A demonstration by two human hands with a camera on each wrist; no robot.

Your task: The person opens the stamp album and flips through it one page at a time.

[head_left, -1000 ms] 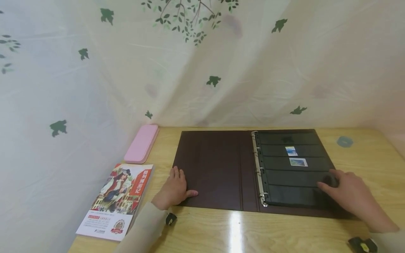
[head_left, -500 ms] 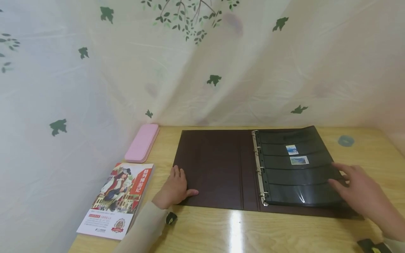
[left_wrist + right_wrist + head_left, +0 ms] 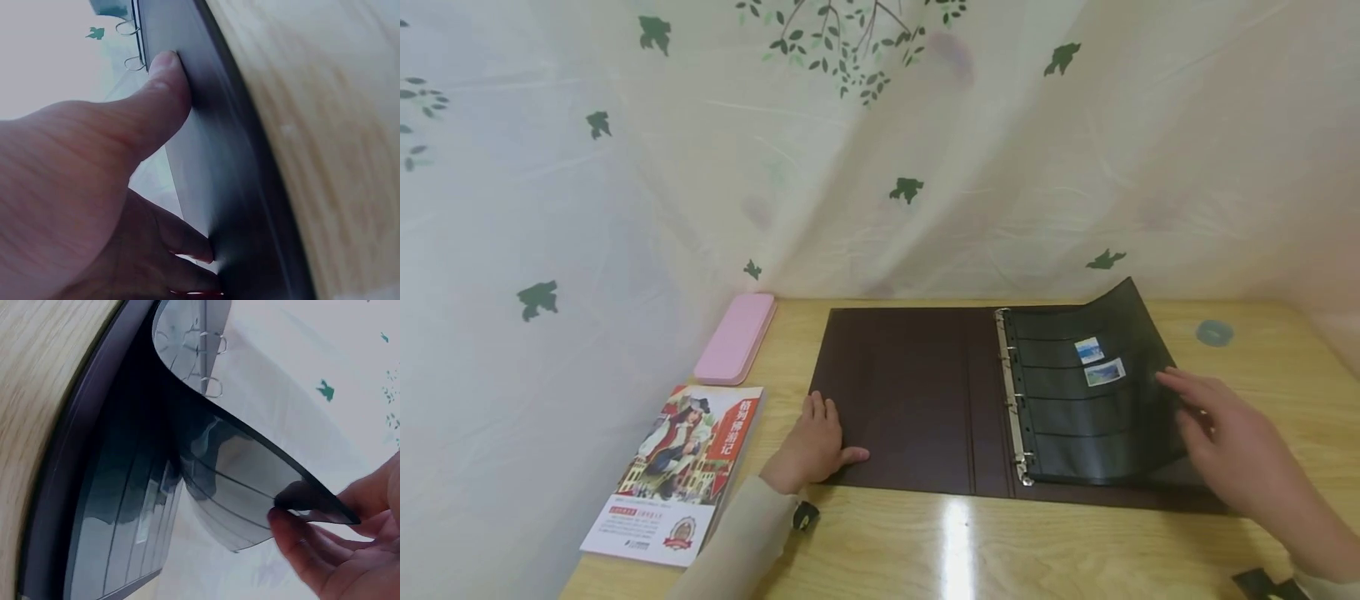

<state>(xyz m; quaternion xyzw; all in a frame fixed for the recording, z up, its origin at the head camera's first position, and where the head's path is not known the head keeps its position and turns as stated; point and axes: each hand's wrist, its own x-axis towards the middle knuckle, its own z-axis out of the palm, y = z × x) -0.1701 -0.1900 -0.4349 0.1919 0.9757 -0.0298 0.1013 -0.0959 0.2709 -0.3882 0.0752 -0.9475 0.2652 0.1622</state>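
A dark brown ring-binder stamp album [image 3: 902,400] lies spread on the wooden table. Metal rings [image 3: 1017,402] run down its middle. Black pocket pages fill the right side, and the top page [image 3: 1067,421] carries two small stamps [image 3: 1105,372]. My right hand [image 3: 1232,442] pinches that page's outer edge between thumb and fingers, raising and bending it. In the right wrist view, the lifted page [image 3: 231,465] curves away from another pocket page [image 3: 119,531] beneath. My left hand [image 3: 812,446] rests on the left cover's outer edge, thumb [image 3: 164,84] laid along its surface.
Left of the album are a pink case [image 3: 737,337] and a paperback book [image 3: 673,475] with an illustrated cover. A translucent bluish disc [image 3: 1214,333] lies at the back right. Behind the table hangs a pale cloth [image 3: 842,217] printed with leaves and birds.
The top page has come up off the stack at its right edge, its far corner highest. My right hand has risen slightly with it. The left hand stays put.
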